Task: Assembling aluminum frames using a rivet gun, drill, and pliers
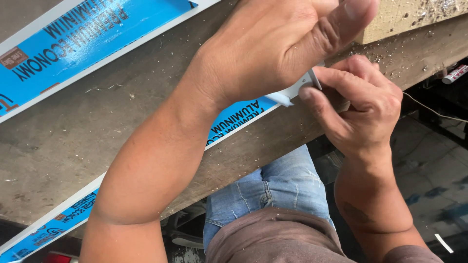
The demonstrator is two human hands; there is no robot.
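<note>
— What are the hands doing?
— The left hand [273, 48] presses down on the end of a white strip [239, 119] with blue film, lying across the workbench [97, 126]. The right hand [363, 104] pinches the strip's end between fingertips.

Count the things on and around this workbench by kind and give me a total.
Blue-filmed aluminium strips: 2
Wooden block: 1
Hands: 2, left, right
White tube past the bench edge: 1
Total: 6
</note>
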